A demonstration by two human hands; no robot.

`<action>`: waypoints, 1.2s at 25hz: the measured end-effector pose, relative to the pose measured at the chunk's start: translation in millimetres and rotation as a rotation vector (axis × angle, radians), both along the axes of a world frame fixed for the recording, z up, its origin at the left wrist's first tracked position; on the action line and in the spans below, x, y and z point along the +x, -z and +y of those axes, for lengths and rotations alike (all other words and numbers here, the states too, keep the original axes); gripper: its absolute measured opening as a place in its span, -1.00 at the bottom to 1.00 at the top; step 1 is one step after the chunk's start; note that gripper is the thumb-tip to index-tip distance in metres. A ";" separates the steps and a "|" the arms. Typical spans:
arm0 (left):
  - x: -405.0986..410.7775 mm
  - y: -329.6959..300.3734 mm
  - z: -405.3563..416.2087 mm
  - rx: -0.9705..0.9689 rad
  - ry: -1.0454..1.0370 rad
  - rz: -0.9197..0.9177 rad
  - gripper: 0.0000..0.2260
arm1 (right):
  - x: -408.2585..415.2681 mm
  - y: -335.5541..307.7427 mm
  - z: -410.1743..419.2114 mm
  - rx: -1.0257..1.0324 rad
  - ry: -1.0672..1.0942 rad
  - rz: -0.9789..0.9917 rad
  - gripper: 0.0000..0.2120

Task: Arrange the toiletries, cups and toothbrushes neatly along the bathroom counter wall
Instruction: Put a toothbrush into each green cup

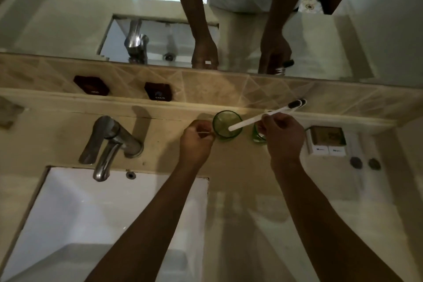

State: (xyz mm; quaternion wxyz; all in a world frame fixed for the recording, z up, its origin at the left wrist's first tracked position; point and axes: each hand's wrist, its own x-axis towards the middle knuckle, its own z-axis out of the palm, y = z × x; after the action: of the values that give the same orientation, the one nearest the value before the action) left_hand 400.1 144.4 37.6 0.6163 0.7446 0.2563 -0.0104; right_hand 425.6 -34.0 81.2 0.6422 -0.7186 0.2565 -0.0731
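Observation:
Two green glass cups stand on the beige counter by the back wall: one [227, 126] in the open, the other [258, 135] mostly hidden behind my right hand [282, 138]. That hand is shut on white toothbrushes [263, 117] with dark bristle heads pointing up-right toward the tiles; their handle ends hang over the left cup's mouth. My left hand [196, 142] is curled just left of that cup, pinching something thin and pale that I cannot identify.
A chrome tap [109, 142] overhangs the white sink [103, 224] at lower left. A tray of boxed toiletries [327, 141] and two small round caps [365, 163] sit at the right. Dark hot and cold plaques [158, 91] are set on the tiled backsplash, under the mirror.

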 end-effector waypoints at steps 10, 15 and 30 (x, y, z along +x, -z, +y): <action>4.6 22.8 -4.6 -0.124 -0.030 -0.052 -0.73 | 24.2 39.9 40.6 -0.267 -0.174 0.066 -0.84; 7.7 23.6 -5.1 -0.119 -0.030 -0.059 -0.72 | 24.8 46.7 41.0 -0.289 -0.153 0.036 -0.83; 5.1 18.4 -5.9 -0.111 0.000 -0.065 -0.66 | 21.3 50.2 37.9 -0.252 -0.174 0.090 -0.77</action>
State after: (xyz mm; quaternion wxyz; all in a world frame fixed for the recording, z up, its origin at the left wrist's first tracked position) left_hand 405.2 138.4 19.2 0.6648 0.7090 0.2352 -0.0003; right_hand 446.9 3.9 31.1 0.5385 -0.8157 0.2108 -0.0164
